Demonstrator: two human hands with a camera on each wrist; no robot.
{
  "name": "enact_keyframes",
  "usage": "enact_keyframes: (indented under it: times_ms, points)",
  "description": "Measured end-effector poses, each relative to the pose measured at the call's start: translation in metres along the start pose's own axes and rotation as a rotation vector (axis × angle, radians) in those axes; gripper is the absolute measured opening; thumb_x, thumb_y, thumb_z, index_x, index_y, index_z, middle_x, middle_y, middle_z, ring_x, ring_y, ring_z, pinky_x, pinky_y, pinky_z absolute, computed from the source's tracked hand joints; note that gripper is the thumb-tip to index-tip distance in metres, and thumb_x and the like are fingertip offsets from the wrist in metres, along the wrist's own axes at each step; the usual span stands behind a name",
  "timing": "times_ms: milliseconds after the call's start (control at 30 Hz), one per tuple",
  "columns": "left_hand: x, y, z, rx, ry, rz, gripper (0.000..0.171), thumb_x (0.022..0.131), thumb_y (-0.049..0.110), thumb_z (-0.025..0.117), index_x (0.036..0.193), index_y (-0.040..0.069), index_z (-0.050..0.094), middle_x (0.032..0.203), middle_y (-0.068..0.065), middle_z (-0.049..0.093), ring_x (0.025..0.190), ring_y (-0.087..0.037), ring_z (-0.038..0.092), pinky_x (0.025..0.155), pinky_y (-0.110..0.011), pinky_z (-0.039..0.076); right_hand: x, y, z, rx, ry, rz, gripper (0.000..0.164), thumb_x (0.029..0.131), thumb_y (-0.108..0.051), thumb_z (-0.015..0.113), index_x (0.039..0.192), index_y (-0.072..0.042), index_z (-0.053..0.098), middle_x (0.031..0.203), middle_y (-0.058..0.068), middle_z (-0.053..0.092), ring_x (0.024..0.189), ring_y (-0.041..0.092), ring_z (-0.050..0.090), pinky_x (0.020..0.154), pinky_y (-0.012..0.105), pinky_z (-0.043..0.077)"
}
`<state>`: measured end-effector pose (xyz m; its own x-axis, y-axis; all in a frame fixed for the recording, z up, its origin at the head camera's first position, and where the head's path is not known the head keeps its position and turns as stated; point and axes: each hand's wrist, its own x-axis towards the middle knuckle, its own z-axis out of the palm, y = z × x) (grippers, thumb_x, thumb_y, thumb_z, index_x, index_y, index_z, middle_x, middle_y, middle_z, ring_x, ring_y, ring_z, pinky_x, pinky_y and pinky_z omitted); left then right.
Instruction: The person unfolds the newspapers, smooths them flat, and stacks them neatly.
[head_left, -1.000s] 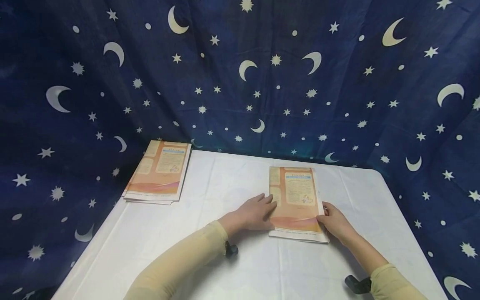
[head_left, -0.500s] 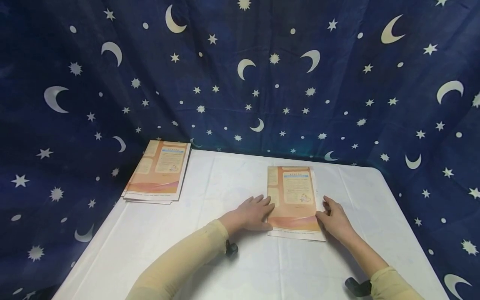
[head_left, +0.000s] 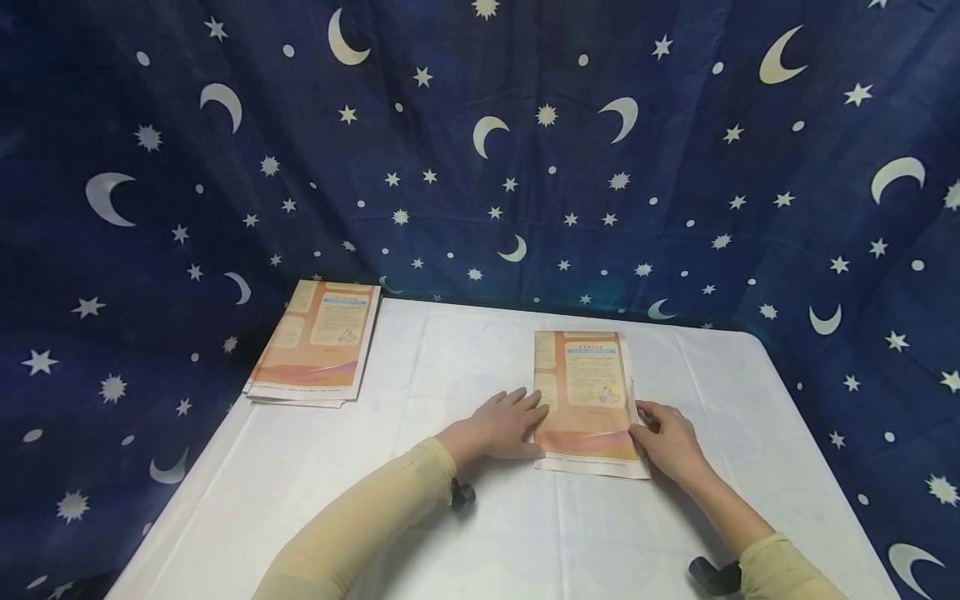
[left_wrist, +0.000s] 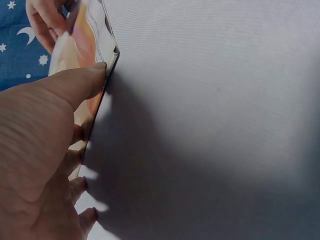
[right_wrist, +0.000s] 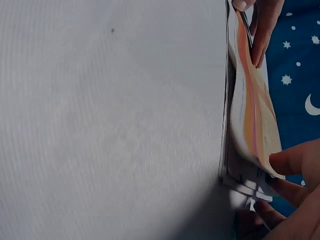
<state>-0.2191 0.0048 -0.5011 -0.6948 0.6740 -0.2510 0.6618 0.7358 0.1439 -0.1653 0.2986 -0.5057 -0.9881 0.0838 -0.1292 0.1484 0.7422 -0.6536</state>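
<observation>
- On the bench [head_left: 457,367], right of centre in the head view: one printed booklet [head_left: 588,404], lying face up between two hands, long sides running away from the person.
- Cover: orange ground with cream panels; the large panel at right carries a blue banner strip, lines of text too small to read and a small cartoon figure near its lower corner.
- Lower part: a wavy band of deeper orange, with pink to violet toward the right; below it, a white margin with one line of fine print.
- Make: several thin layers; in the right wrist view the upper ones bow up at the right-hand edge, apart from those beneath.
- Left hand [head_left: 506,427]: laid along the left edge, fingers extended, fingertips and thumb touching the cover; its grip is spread, closed around nothing.
- Right hand [head_left: 671,442]: at the right edge, toward the near corner; its grip is narrowed, pinching the upper layers, thumb on the cover, forefinger under.
- Far left corner: a stack of booklets [head_left: 315,342], top cover matching, edges slightly uneven.
</observation>
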Motion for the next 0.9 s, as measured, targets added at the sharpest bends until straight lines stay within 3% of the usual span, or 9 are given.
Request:
enact_keyframes:
  times_ms: [200, 367, 467, 533, 633, 733, 900]
  points:
    - [0.0, -0.004, 0.003, -0.09, 0.014, 0.008, 0.078, 0.097, 0.06, 0.058, 0.161, 0.022, 0.037, 0.169, -0.003, 0.023, 0.155, -0.026, 0.019, 0.124, -0.045, 0.018, -0.001, -0.008, -0.001, 0.127, -0.028, 0.017, 0.06, 0.101, -0.018, 0.059, 0.155, -0.002, 0.039, 0.16, 0.032, 0.027, 0.148, 0.053, 0.02, 0.116, 0.068, 0.022]
    - [-0.001, -0.008, 0.004, -0.185, 0.019, 0.017, 0.075, 0.097, 0.055, 0.059, 0.161, 0.021, 0.037, 0.169, -0.004, 0.023, 0.155, -0.026, 0.017, 0.125, -0.046, 0.015, -0.005, -0.023, -0.007, 0.258, -0.048, 0.082, 0.063, 0.102, -0.019, 0.057, 0.161, -0.011, 0.034, 0.168, 0.023, 0.015, 0.151, 0.049, 0.015, 0.119, 0.064, 0.019]
    - [-0.001, -0.011, 0.003, -0.226, 0.034, 0.033, 0.075, 0.097, 0.053, 0.06, 0.16, 0.02, 0.038, 0.168, -0.005, 0.025, 0.155, -0.027, 0.019, 0.124, -0.047, 0.016, -0.007, -0.031, -0.01, 0.33, -0.049, 0.104, 0.065, 0.102, -0.02, 0.057, 0.162, -0.015, 0.033, 0.168, 0.021, 0.019, 0.151, 0.046, 0.021, 0.119, 0.061, 0.023]
    - [-0.001, -0.014, 0.002, -0.255, 0.042, 0.046, 0.075, 0.098, 0.052, 0.06, 0.161, 0.018, 0.036, 0.167, -0.007, 0.026, 0.154, -0.027, 0.021, 0.124, -0.047, 0.017, -0.007, -0.035, -0.011, 0.378, -0.045, 0.096, 0.065, 0.103, -0.02, 0.057, 0.162, -0.015, 0.032, 0.163, 0.023, 0.03, 0.145, 0.044, 0.036, 0.116, 0.056, 0.035]
    - [0.001, -0.017, -0.001, -0.352, 0.047, 0.052, 0.076, 0.099, 0.05, 0.059, 0.162, 0.015, 0.034, 0.166, -0.008, 0.03, 0.153, -0.025, 0.025, 0.124, -0.042, 0.02, -0.008, -0.04, -0.012, 0.435, -0.036, 0.059, 0.064, 0.103, -0.018, 0.056, 0.163, -0.017, 0.03, 0.151, 0.025, 0.045, 0.129, 0.041, 0.053, 0.098, 0.042, 0.053]
    - [0.0, -0.021, -0.005, -0.517, 0.046, 0.04, 0.074, 0.102, 0.046, 0.055, 0.162, 0.012, 0.03, 0.166, -0.008, 0.03, 0.153, -0.022, 0.026, 0.123, -0.036, 0.022, -0.008, -0.049, -0.014, 0.482, -0.027, 0.011, 0.069, 0.103, -0.013, 0.055, 0.165, -0.016, 0.023, 0.154, 0.023, 0.043, 0.124, 0.035, 0.056, 0.083, 0.023, 0.054]
    - [-0.005, -0.024, -0.016, -0.767, 0.048, -0.017, 0.067, 0.107, 0.046, 0.042, 0.165, 0.017, 0.024, 0.168, -0.003, 0.026, 0.154, -0.019, 0.022, 0.123, -0.038, 0.021, -0.009, -0.07, -0.016, 0.68, -0.073, 0.012, 0.08, 0.102, -0.009, 0.055, 0.166, -0.016, 0.008, 0.162, 0.019, 0.033, 0.122, 0.019, 0.06, 0.084, 0.021, 0.056]
